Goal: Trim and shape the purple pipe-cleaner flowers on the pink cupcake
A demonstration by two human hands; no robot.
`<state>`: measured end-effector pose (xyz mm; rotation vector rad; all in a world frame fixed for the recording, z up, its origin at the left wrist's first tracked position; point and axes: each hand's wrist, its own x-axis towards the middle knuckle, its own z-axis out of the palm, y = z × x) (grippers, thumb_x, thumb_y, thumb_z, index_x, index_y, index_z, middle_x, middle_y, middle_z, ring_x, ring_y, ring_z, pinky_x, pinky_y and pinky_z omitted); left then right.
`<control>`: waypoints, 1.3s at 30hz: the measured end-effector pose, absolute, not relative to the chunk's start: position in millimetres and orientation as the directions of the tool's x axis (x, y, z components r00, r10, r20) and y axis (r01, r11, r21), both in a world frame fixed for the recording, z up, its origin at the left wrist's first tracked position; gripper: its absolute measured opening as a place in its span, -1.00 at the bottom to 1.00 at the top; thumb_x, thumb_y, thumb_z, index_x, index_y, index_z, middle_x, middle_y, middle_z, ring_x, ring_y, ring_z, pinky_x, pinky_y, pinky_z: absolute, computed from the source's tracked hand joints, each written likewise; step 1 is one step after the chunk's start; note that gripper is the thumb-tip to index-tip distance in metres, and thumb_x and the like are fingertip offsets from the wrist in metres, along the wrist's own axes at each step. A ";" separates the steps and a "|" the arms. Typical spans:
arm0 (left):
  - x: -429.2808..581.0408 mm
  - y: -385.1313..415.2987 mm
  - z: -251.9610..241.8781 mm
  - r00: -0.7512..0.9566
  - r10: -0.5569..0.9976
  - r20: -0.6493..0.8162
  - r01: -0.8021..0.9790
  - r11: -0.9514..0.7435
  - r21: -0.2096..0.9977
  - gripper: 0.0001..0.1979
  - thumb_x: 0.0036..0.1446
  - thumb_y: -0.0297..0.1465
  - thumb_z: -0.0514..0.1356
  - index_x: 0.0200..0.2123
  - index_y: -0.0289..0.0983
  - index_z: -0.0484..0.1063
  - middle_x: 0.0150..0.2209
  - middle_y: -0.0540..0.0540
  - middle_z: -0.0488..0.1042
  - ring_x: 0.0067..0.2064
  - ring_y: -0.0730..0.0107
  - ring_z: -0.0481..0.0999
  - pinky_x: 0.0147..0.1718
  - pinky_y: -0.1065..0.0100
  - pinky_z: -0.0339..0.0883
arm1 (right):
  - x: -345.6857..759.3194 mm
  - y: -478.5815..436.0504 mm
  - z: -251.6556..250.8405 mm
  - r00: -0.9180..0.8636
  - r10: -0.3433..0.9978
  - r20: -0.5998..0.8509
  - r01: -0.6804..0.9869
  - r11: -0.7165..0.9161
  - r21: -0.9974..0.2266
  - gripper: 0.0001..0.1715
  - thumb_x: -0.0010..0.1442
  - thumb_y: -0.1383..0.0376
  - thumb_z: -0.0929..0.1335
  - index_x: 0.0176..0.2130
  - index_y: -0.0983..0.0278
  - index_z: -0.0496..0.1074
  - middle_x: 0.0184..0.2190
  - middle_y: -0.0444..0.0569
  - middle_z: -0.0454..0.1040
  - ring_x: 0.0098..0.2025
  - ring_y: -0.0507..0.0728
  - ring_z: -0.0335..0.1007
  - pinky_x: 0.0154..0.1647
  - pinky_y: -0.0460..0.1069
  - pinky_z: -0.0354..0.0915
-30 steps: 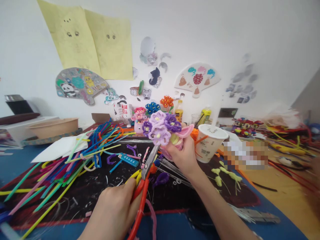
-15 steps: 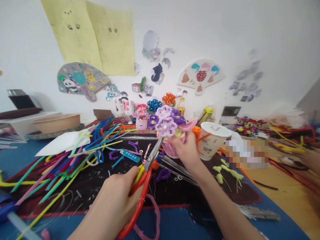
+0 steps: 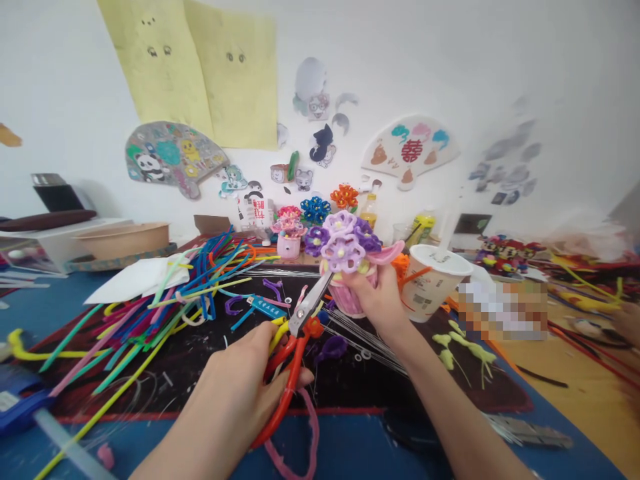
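My left hand (image 3: 240, 393) grips the orange and yellow handles of a pair of scissors (image 3: 295, 333). The metal blades point up and to the right, with their tips just under the flowers. My right hand (image 3: 377, 300) is wrapped round a small pink pot (image 3: 347, 300) that holds a bunch of purple pipe-cleaner flowers (image 3: 343, 243). I hold the pot above the black mat (image 3: 210, 373). A pink pipe cleaner (image 3: 310, 433) loops below the scissor handles.
A heap of coloured pipe cleaners (image 3: 165, 300) covers the left of the mat. A white paper cup (image 3: 433, 280) stands right of the pot. Thin wires (image 3: 360, 340), green buds (image 3: 463, 353), other flower pots (image 3: 290, 233) and bottles lie around. A brown bowl (image 3: 123, 239) sits far left.
The scissors and the flower pot have drifted a little to the right, and the blade tips have stayed close under the flowers. The view has shifted slightly.
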<state>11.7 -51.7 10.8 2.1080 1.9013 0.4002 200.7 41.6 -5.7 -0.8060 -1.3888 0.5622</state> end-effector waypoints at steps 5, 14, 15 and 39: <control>13.6 -54.8 12.5 0.094 0.995 -0.032 0.955 -0.081 0.285 -0.82 0.11 -0.21 0.08 -0.30 -0.17 0.19 -0.34 -0.06 0.52 -0.36 0.12 0.57 -0.43 0.33 0.22 | 201.3 41.0 -4.5 0.115 0.758 0.642 0.092 0.636 -0.766 -0.58 0.00 0.05 0.44 -0.19 0.22 0.39 -0.23 0.01 0.53 -0.19 0.23 0.48 -0.11 0.13 0.40; 11.8 -54.7 14.8 0.127 0.992 -0.003 0.973 -0.124 0.192 -0.75 0.27 -0.25 -0.14 -0.25 -0.20 0.26 -0.26 -0.18 0.56 -0.20 -0.03 0.59 -0.31 0.20 0.30 | 203.9 43.6 -7.2 0.136 0.786 0.603 0.119 0.592 -0.797 -0.59 0.02 0.02 0.44 -0.21 0.22 0.42 -0.27 -0.01 0.53 -0.23 0.23 0.47 -0.17 0.13 0.38; 11.1 -54.6 14.3 0.130 0.991 -0.002 0.976 -0.128 0.177 -0.74 0.27 -0.25 -0.14 -0.26 -0.21 0.27 -0.27 -0.18 0.56 -0.21 -0.02 0.59 -0.31 0.21 0.29 | 204.1 44.1 -7.5 0.133 0.787 0.602 0.115 0.591 -0.799 -0.60 0.03 0.02 0.43 -0.22 0.22 0.41 -0.28 -0.01 0.53 -0.22 0.23 0.47 -0.16 0.13 0.38; 4.6 -48.6 1.8 0.246 0.956 0.161 0.924 -0.281 0.260 -0.66 0.20 -0.20 -0.17 -0.58 -0.17 0.07 -0.66 0.06 0.16 -0.62 0.43 0.22 -0.55 0.39 -0.02 | 206.6 44.6 -6.0 0.116 0.779 0.616 0.176 0.594 -0.785 -0.57 0.01 0.04 0.43 -0.17 0.21 0.40 -0.18 0.02 0.54 -0.15 0.27 0.47 -0.03 0.21 0.34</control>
